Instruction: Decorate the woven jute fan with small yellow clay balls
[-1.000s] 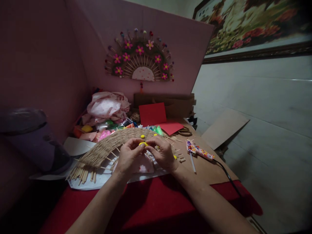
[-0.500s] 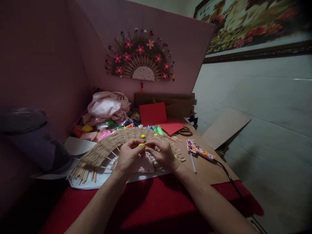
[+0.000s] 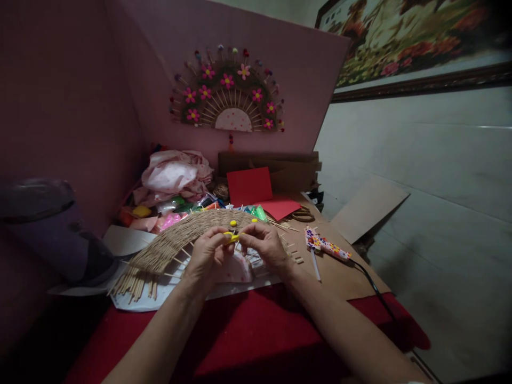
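Between both hands, above the fan, is a small piece of yellow clay [image 3: 232, 237], drawn out sideways. My left hand [image 3: 208, 253] pinches its left end between thumb and fingers. The right end is pinched by my right hand [image 3: 266, 246]. Under and behind the hands lies a fan-shaped piece [image 3: 172, 245] of twine woven over thin sticks, with a pale dotted half-circle [image 3: 236, 269] at its base. Two yellow clay dots, one a yellow dot [image 3: 233, 223] and one a second dot [image 3: 254, 220], rest along its upper part. My hands hide the fan's middle.
A flowered glue gun [image 3: 326, 244] with a cord lies on cardboard [image 3: 340, 282] at the right. Red paper [image 3: 250, 185], scissors [image 3: 303, 214] and bunched pink cloth [image 3: 174, 173] are behind. A finished flowered fan [image 3: 234, 118] hangs on the board. A purple container [image 3: 52, 234] stands left.
The yellow clay has gone from a compact lump to a longer stretched strip. My hands have drawn slightly apart, and the view has shifted a little.
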{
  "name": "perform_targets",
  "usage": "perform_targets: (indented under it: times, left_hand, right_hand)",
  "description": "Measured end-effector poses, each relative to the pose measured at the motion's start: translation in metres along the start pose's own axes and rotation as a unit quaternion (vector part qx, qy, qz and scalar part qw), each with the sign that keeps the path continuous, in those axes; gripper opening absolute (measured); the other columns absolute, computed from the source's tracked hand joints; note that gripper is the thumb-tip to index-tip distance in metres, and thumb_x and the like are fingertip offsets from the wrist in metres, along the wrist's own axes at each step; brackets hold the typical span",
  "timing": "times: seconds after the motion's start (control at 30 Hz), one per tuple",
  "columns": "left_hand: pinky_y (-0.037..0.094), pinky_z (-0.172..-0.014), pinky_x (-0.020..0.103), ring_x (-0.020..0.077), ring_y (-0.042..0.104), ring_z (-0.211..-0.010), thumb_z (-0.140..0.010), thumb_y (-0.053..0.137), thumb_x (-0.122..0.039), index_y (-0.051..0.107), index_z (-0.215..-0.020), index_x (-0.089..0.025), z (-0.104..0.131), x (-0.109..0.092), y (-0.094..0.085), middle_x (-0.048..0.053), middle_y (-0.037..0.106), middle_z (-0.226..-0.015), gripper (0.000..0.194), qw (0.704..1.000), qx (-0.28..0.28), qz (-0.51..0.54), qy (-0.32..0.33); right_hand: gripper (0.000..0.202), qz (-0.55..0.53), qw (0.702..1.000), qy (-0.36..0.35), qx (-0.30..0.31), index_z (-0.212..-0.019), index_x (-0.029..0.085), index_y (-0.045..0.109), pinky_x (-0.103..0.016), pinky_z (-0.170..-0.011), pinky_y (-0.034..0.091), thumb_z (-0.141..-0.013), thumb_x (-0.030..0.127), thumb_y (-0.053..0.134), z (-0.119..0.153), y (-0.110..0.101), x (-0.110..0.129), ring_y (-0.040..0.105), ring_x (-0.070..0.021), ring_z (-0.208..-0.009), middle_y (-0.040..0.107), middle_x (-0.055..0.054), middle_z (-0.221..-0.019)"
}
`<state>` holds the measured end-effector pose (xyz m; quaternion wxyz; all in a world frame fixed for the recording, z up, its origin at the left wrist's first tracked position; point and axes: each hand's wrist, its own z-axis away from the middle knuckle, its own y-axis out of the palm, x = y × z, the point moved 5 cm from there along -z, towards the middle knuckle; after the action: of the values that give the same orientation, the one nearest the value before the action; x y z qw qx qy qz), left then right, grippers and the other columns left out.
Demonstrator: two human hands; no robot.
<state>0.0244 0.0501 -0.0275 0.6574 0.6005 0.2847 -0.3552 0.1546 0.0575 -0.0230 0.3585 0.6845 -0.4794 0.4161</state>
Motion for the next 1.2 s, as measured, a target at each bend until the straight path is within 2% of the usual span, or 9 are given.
perform_targets:
  times: [0.1,0.23,0.37,0.5,0.67,0.87,0.97,1.07,1.2]
  left_hand:
    - [0.038,-0.043,0.015,0.0061,0.051,-0.048,-0.056,0.065,-0.004,0.061,-0.077,-0.012,-0.004,-0.006,-0.009,0.000,0.059,-0.063,0.023,0.999,-0.032,0.042,0.012]
    - [0.041,-0.048,0.015,0.0058,0.053,-0.054,-0.062,0.071,-0.014,0.064,-0.078,-0.010,-0.005,-0.012,-0.009,0.002,0.060,-0.071,0.018,0.996,-0.017,0.055,0.067]
    - [0.037,-0.046,0.016,0.0044,0.047,-0.049,-0.056,0.080,-0.026,0.062,-0.063,-0.011,-0.002,-0.003,0.001,0.000,0.057,-0.059,0.025,0.998,0.017,0.000,0.058]
    - [0.023,-0.040,0.018,0.0037,0.035,-0.040,-0.053,0.081,-0.034,0.067,-0.068,-0.012,0.002,0.004,0.007,-0.005,0.048,-0.045,0.030,0.990,0.032,-0.115,0.077]
    - [0.019,-0.039,0.020,0.0054,0.033,-0.039,-0.057,0.077,-0.038,0.069,-0.064,-0.013,0.005,0.002,0.009,-0.004,0.044,-0.042,0.028,0.976,0.051,-0.183,0.103]
    - [0.018,-0.038,0.018,0.0025,0.029,-0.037,-0.056,0.076,-0.048,0.059,-0.059,-0.013,0.004,0.014,0.008,-0.005,0.043,-0.045,0.039,0.989,0.089,-0.122,0.006]
    - [0.016,-0.036,0.018,0.0022,0.028,-0.035,-0.056,0.075,-0.053,0.055,-0.059,-0.014,0.006,0.016,0.006,-0.006,0.040,-0.044,0.045,0.989,0.071,-0.126,0.001]
    - [0.015,-0.035,0.018,0.0032,0.028,-0.033,-0.056,0.073,-0.056,0.053,-0.061,-0.015,0.008,0.016,0.004,-0.006,0.040,-0.044,0.046,0.989,0.043,-0.144,-0.006]
    - [0.013,-0.035,0.018,0.0030,0.026,-0.033,-0.058,0.074,-0.051,0.052,-0.061,-0.015,0.007,0.015,0.004,-0.008,0.035,-0.041,0.042,0.987,0.075,-0.143,-0.021]
  right_hand:
    - [0.022,-0.159,0.986,0.047,-0.034,-0.074,0.017,0.058,-0.023,-0.050,0.045,-0.072,0.035,0.071,-0.003,-0.005,-0.006,0.050,-0.0090,-0.052,0.054,0.003,-0.060]
    - [0.028,-0.219,0.973,0.049,-0.051,-0.080,0.017,0.061,-0.022,-0.051,0.046,-0.072,0.041,0.071,-0.004,-0.008,-0.007,0.052,-0.0091,-0.058,0.057,0.001,-0.067]
    - [0.025,-0.153,0.986,0.053,-0.041,-0.082,0.017,0.065,-0.023,-0.053,0.049,-0.070,0.037,0.073,-0.002,-0.005,-0.008,0.054,-0.0098,-0.059,0.061,0.000,-0.071]
    - [0.021,-0.052,0.998,0.015,-0.033,-0.077,0.017,0.065,-0.022,-0.050,0.048,-0.069,0.033,0.074,-0.001,-0.001,-0.003,0.054,-0.0093,-0.053,0.060,0.002,-0.062]
    - [0.022,-0.006,0.998,-0.016,-0.064,-0.070,0.017,0.061,-0.021,-0.046,0.045,-0.066,0.033,0.076,0.000,-0.003,-0.001,0.051,-0.0080,-0.049,0.057,0.004,-0.061]
    - [0.022,0.009,0.998,-0.042,-0.036,-0.079,0.018,0.065,-0.020,-0.042,0.040,-0.073,0.039,0.070,0.000,-0.004,-0.004,0.046,-0.0069,-0.047,0.055,0.003,-0.063]
    - [0.022,0.059,0.994,-0.082,-0.034,-0.086,0.020,0.067,-0.022,-0.047,0.042,-0.074,0.038,0.070,0.002,-0.002,0.000,0.049,-0.0094,-0.055,0.057,0.001,-0.071]
    - [0.015,0.135,0.977,-0.155,-0.057,-0.076,0.019,0.068,-0.024,-0.057,0.045,-0.073,0.034,0.071,0.004,-0.002,0.010,0.053,-0.0133,-0.070,0.057,-0.002,-0.076]
    - [0.014,0.183,0.962,-0.195,-0.063,-0.075,0.019,0.067,-0.024,-0.060,0.044,-0.073,0.032,0.072,0.006,-0.001,0.017,0.052,-0.0134,-0.072,0.056,-0.001,-0.076]
